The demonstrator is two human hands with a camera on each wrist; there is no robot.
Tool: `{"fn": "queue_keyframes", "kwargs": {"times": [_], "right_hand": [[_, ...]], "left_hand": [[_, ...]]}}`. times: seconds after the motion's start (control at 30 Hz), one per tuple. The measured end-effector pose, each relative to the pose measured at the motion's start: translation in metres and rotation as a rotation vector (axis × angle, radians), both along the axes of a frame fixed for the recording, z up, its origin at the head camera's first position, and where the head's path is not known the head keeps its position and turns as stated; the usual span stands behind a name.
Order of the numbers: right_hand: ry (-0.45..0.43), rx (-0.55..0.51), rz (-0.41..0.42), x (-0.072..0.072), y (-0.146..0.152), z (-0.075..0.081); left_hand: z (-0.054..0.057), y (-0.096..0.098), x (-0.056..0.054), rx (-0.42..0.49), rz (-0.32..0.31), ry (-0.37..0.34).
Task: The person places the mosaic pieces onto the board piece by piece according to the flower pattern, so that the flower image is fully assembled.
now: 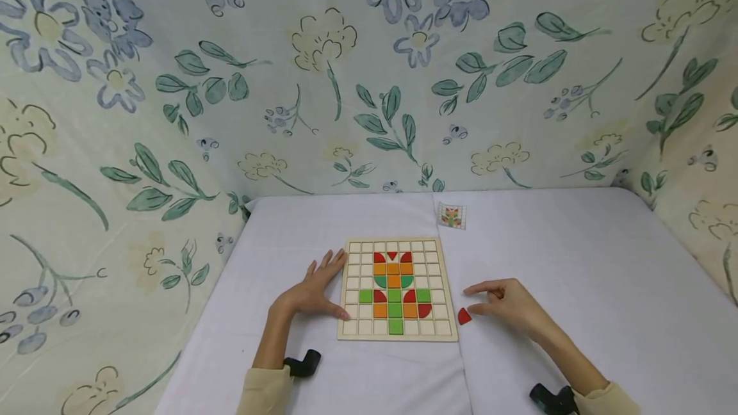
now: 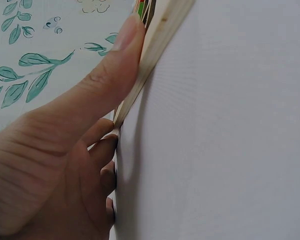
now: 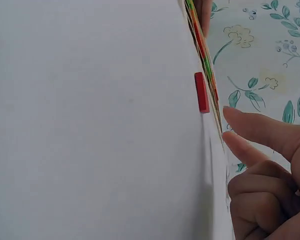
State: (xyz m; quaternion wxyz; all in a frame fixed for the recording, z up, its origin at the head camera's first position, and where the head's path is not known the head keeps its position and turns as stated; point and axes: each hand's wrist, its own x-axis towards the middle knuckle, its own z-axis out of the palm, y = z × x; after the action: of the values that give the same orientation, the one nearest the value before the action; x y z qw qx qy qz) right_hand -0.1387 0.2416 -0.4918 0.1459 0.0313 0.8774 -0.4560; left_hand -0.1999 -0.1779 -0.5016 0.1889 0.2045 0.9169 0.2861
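A wooden grid board lies on the table with red, orange and green tiles set in its squares as a flower pattern. My left hand is spread along the board's left side. Its thumb and fingertips touch the edge, and in the left wrist view the thumb lies over the wooden rim. Just off the board's lower right side lies a loose red tile with one curved side. My right hand hovers beside this tile, thumb and index finger extended and apart, the other fingers curled in. Nothing is between them.
A small printed card showing a flower pattern lies beyond the board's upper right corner. White cloth covers the table, with a seam running past the board's right side. Floral fabric hangs behind and at both sides.
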Motion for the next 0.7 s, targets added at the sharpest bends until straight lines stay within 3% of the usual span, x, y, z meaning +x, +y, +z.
{"fn": "queue_keyframes", "kwargs": {"times": [0.27,0.7], "right_hand": [[-0.064,0.012,0.025,0.006,0.007,-0.008],[-0.018,0.001,0.025,-0.006,0.000,-0.011]], "left_hand": [[0.000,-0.001,0.000,-0.006,-0.001,0.008],[0.000,0.001,0.001,-0.004,0.009,0.006]]}}
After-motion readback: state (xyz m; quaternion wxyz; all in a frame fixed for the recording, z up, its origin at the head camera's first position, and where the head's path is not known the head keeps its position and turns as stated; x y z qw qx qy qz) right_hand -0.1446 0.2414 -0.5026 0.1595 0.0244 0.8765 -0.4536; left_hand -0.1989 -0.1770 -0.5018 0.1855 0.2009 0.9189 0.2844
